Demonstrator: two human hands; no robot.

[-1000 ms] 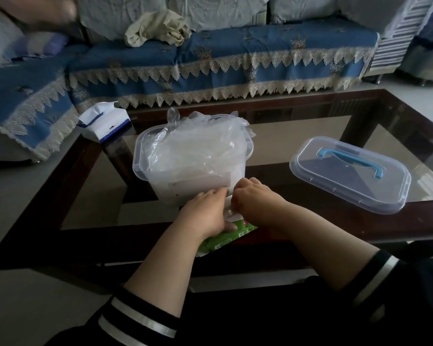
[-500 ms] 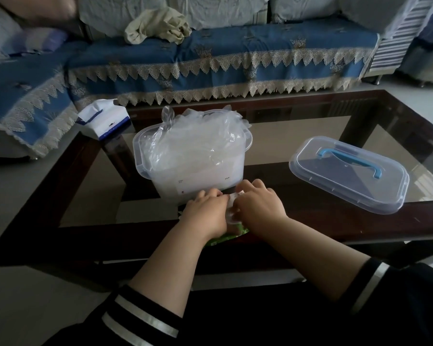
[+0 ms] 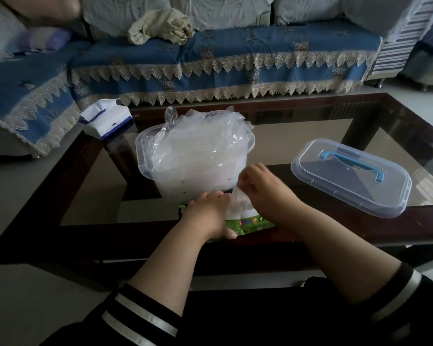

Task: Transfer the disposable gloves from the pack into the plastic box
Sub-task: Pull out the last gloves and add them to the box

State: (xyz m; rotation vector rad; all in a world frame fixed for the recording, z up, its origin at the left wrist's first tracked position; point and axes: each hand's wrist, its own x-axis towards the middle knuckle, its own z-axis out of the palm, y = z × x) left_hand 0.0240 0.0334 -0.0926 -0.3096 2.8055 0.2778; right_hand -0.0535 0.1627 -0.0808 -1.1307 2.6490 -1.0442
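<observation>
Right hand (image 3: 265, 188) pinches glove (image 3: 239, 203) above pack (image 3: 250, 224) | left hand (image 3: 206, 213) presses pack, fingers flat

The box (image 3: 195, 168) stands just beyond the pack (image 3: 247, 224), its mouth heaped with gloves (image 3: 200, 141). Bare bench (image 3: 272, 151) lies between box and lid (image 3: 351, 177); a tissue pack (image 3: 106, 122) blocks the far-left corner.

Hands at the glove pack, near edge of the glass table

The left hand (image 3: 205, 216) presses the green pack (image 3: 250, 224) flat while the right hand (image 3: 265, 193) pinches a clear glove (image 3: 239, 204) rising from it. Just behind stands the plastic box (image 3: 145, 156), heaped with gloves; its blue-handled lid (image 3: 350, 176) lies toward the right edge, a tissue pack (image 3: 108, 123) at the far left corner.
</observation>
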